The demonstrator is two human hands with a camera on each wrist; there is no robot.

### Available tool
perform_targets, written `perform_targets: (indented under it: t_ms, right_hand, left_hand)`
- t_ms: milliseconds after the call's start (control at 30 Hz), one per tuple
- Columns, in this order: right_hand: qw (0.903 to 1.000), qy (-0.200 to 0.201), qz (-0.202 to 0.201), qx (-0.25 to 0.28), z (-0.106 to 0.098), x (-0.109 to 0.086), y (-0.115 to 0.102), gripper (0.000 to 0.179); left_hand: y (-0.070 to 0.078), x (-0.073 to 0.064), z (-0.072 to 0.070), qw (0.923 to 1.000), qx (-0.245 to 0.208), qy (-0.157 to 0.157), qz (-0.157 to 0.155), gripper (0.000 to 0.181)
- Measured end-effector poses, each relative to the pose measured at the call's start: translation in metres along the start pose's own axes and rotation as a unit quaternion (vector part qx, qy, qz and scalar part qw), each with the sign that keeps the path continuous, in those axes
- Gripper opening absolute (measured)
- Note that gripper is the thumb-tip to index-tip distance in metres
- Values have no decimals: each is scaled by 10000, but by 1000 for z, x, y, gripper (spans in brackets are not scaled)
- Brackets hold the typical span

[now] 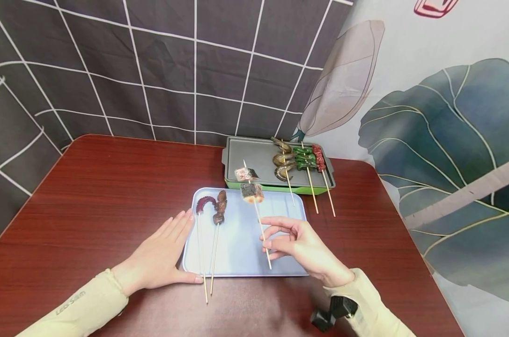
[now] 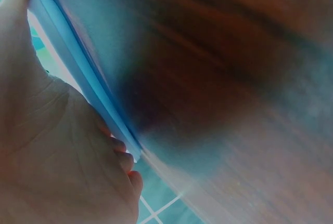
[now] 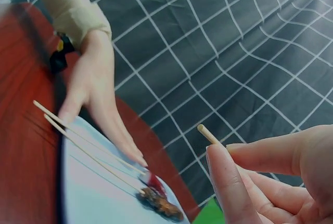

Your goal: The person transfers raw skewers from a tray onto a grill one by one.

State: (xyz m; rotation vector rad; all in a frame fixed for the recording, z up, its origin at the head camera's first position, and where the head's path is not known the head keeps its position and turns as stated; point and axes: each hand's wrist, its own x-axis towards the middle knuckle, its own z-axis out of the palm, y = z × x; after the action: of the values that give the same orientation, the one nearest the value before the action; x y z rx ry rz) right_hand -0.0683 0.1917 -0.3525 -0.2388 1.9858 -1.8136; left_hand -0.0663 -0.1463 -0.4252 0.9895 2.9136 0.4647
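Observation:
Above the light blue tray (image 1: 237,252), my right hand (image 1: 298,245) pinches the bare stick of a skewer (image 1: 252,192) threaded with dark-skinned pale chunks, perhaps fish. In the right wrist view the stick's end pokes out between thumb and fingers (image 3: 223,177). My left hand (image 1: 163,252) lies along the tray's left edge with straight fingers, its thumb at the near corner. Inside the tray, on the left, are a skewer with a purple curled tentacle (image 1: 204,202) and a skewer of brown meat pieces (image 1: 220,208). Their sticks stick out over the near rim.
Behind the tray stands a grey grill plate (image 1: 250,154) on a green base. On its right side lie a skewer of shrimp-like pieces (image 1: 283,160), a green vegetable skewer (image 1: 306,159) and a red meat skewer (image 1: 318,157), sticks toward me. A dark checked cloth (image 1: 165,70) hangs behind the table.

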Motion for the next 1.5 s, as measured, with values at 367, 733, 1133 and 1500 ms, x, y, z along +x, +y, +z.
perform_targets:
  t_ms: [367,733,1133,1500]
  right_hand:
    - [9981,521,-252,-212,-22,30,-11,50]
    - [9939,1029,-152,-353,-45,76,-21,47]
    - [9930,1113,330,-224,-54,104,-22,45]
    - [9906,1231,484,-362,-51,106,-19,44]
  left_hand:
    - [-1,0,-2,9999,7,79,65,129]
    - [0,0,-2,10000,40,62,65,128]
    - [-1,1,1,10000,31,-39,-6,129]
    - [0,1,0,10000,-11,-59,-55,130]
